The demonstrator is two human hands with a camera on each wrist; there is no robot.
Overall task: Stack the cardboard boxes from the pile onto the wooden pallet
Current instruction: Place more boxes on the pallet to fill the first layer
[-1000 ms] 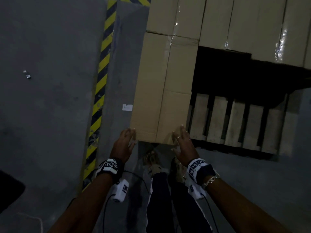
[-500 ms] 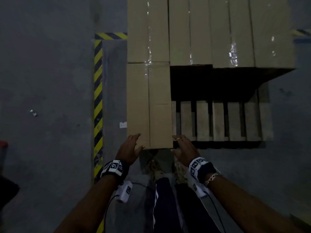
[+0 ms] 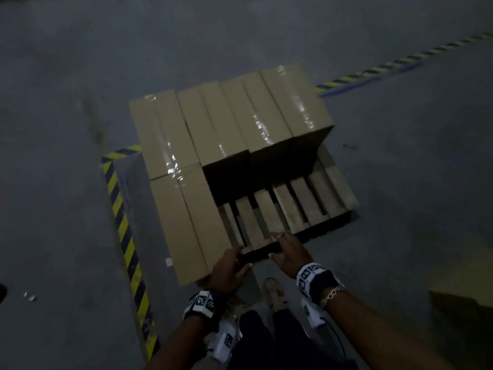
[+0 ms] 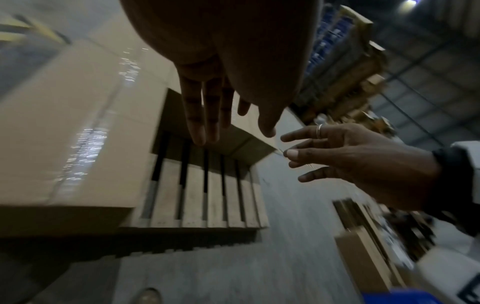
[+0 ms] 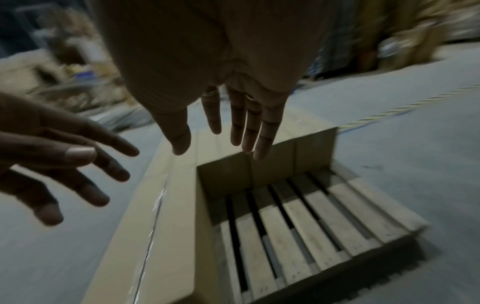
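Note:
A wooden pallet (image 3: 301, 206) lies on the grey floor, its near right slats bare. Several long cardboard boxes (image 3: 229, 121) fill its far half. One more cardboard box (image 3: 186, 225) lies along its near left side. My left hand (image 3: 229, 268) hovers by that box's near right corner, fingers straight and holding nothing; the left wrist view shows it (image 4: 207, 115) clear above the slats. My right hand (image 3: 289, 251) floats over the pallet's near edge, fingers spread and empty, seen too in the right wrist view (image 5: 228, 131).
Yellow-black hazard tape (image 3: 125, 231) runs along the floor left of the pallet, and another strip (image 3: 386, 65) crosses far right. My feet (image 3: 273, 292) stand just before the pallet. More cardboard (image 4: 363, 259) sits on the floor to the right.
Both hands have come off the near end of the left box and lifted back, now empty. My head has risen and turned, so the whole pallet shows.

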